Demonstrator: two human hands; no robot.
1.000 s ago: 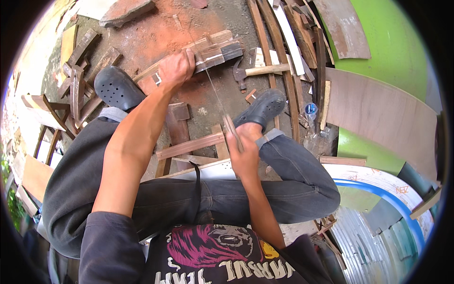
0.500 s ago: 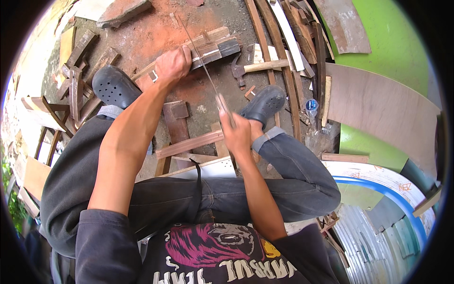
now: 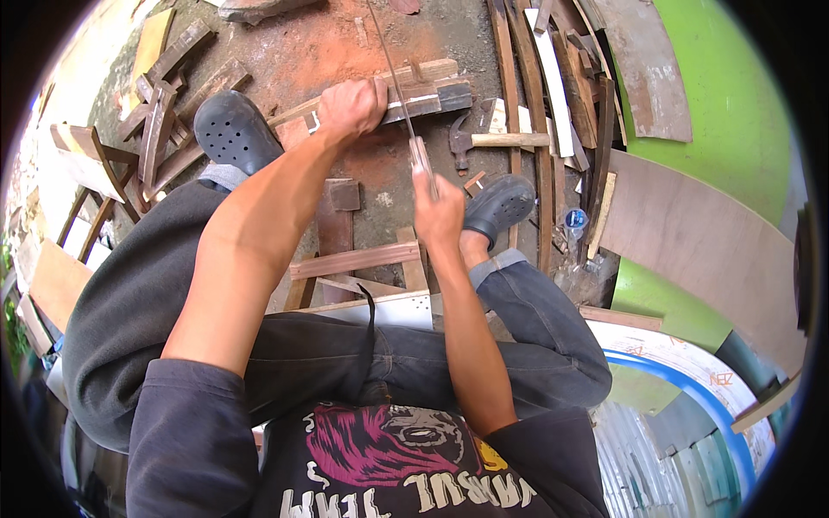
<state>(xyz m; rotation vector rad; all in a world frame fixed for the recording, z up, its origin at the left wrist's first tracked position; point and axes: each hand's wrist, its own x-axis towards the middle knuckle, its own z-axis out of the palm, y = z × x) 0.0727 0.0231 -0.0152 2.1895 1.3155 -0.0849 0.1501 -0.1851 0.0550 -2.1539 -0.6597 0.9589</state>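
My right hand [image 3: 439,207] is closed round the handle of a handsaw [image 3: 397,79]. Its thin blade points away from me and crosses a length of wood [image 3: 427,104], just right of my left hand [image 3: 352,108]. That hand is closed over the wood, fingers curled on its far side and partly hidden. The wood has a dark grey end and a pale mark near the blade. A lighter plank [image 3: 436,71] lies along its far side. Whether the blade has cut into the wood, I cannot tell.
A claw hammer [image 3: 509,139] lies right of the wood, over long wooden strips [image 3: 528,112]. My feet in dark clogs [image 3: 235,129] flank the work. Wood offcuts [image 3: 160,129] pile up at left. A small wooden frame [image 3: 356,259] stands before my legs. A curved plywood sheet [image 3: 691,216] lies at right.
My right hand and the saw have moved forward, away from me, along the blade's line. My left hand still holds the wood. The whole view has shifted slightly.
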